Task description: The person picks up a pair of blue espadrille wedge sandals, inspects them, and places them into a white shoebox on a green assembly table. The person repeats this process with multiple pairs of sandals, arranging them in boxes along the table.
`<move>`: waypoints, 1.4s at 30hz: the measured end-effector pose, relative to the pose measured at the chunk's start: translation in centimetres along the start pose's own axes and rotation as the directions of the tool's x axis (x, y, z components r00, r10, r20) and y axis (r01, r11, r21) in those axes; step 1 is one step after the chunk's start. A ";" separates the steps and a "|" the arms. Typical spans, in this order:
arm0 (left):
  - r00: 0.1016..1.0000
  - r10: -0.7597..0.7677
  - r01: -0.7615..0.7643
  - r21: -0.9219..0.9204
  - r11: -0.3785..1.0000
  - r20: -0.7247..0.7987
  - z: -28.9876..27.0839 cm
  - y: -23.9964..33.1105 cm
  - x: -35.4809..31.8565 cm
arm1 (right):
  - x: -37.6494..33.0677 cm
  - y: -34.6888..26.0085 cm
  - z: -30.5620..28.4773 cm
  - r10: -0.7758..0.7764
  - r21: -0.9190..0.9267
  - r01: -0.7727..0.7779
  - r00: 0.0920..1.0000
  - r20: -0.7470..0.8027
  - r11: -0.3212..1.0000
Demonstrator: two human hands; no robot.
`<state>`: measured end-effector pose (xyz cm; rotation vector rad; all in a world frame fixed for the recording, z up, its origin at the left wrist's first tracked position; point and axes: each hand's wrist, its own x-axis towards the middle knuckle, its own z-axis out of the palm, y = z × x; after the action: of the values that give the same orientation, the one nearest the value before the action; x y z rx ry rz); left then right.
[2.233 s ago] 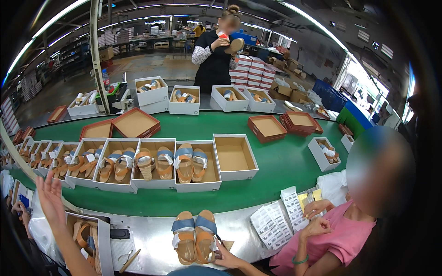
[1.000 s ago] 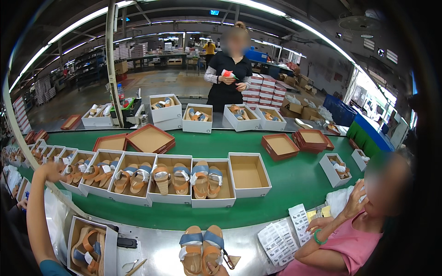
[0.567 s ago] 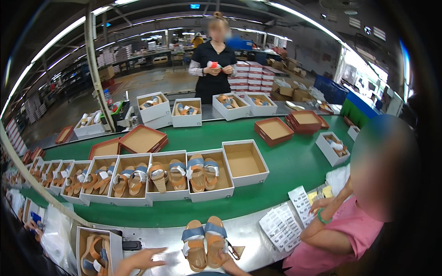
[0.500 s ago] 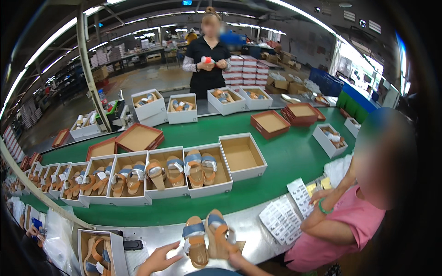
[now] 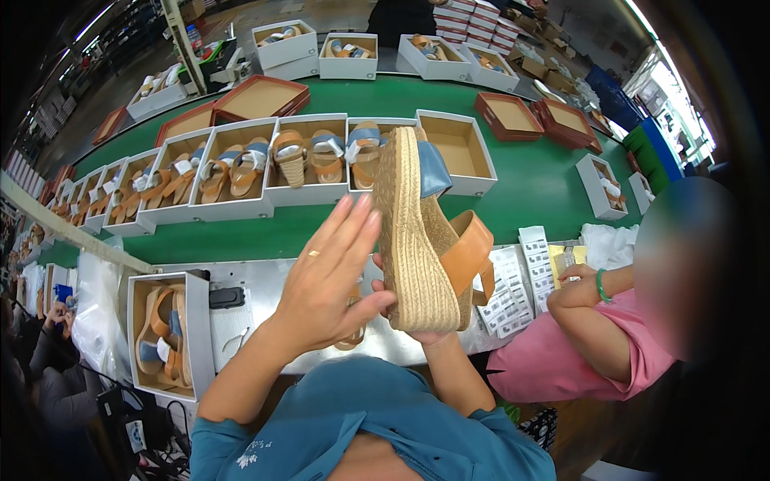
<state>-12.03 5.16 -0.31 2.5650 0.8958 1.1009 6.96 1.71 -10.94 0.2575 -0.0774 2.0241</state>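
A wedge sandal with a woven rope-like heel, a blue toe strap and a tan ankle strap is held up, sole turned to the left. My right hand grips it from behind and below, its fingers partly hidden by the heel. Flat and with fingers stretched, my left hand lies alongside the sole; whether it touches cannot be made out. Another sandal rests on the metal table, mostly covered by my left hand and forearm.
Open white boxes of sandals line the green belt, ending at an empty box. Left of me stands another box with sandals, beside a black device. Label sheets and a person in pink are at right.
The right sandal has been lifted off the table and tilted on edge in my right hand. My left hand has moved up beside its sole. The view has tipped downward.
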 end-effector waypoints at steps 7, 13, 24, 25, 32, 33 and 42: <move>0.970 0.012 -0.041 0.113 0.993 0.242 1.5 2.3 -0.6 | -0.3 1.4 0.0 -0.190 -0.550 0.126 0.980 -0.059 0.825; 0.940 0.324 -0.276 -0.319 0.906 0.106 1.7 3.5 -3.9 | -0.3 1.6 -1.0 -0.069 -0.226 0.044 0.992 -0.104 0.973; 0.952 -0.123 0.015 -0.359 0.933 -0.281 0.0 1.2 -6.0 | 0.4 3.8 0.0 -0.082 -0.389 0.010 0.982 -0.169 0.921; 0.948 -0.216 0.112 -0.388 0.915 -0.234 0.0 1.4 -6.0 | 0.5 3.9 0.1 -0.078 -0.399 0.006 0.983 -0.165 0.917; 0.831 -0.532 0.512 -0.596 0.619 0.161 0.8 2.5 -4.9 | 0.5 5.0 -0.6 -0.072 -0.339 0.020 0.987 -0.141 0.941; 0.822 -0.531 0.535 -0.602 0.592 0.208 1.0 2.3 -4.8 | 0.6 5.4 -0.4 -0.142 -0.387 0.049 0.966 -0.216 0.921; 0.810 -0.486 0.529 -0.766 0.365 0.329 1.0 0.5 -3.4 | 0.2 5.6 -1.2 -0.071 -0.388 -0.027 0.969 -0.237 0.921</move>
<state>-12.88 2.70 -2.81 1.3437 0.7806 0.9191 1.73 -0.48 -11.75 -0.2458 -0.3153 1.9533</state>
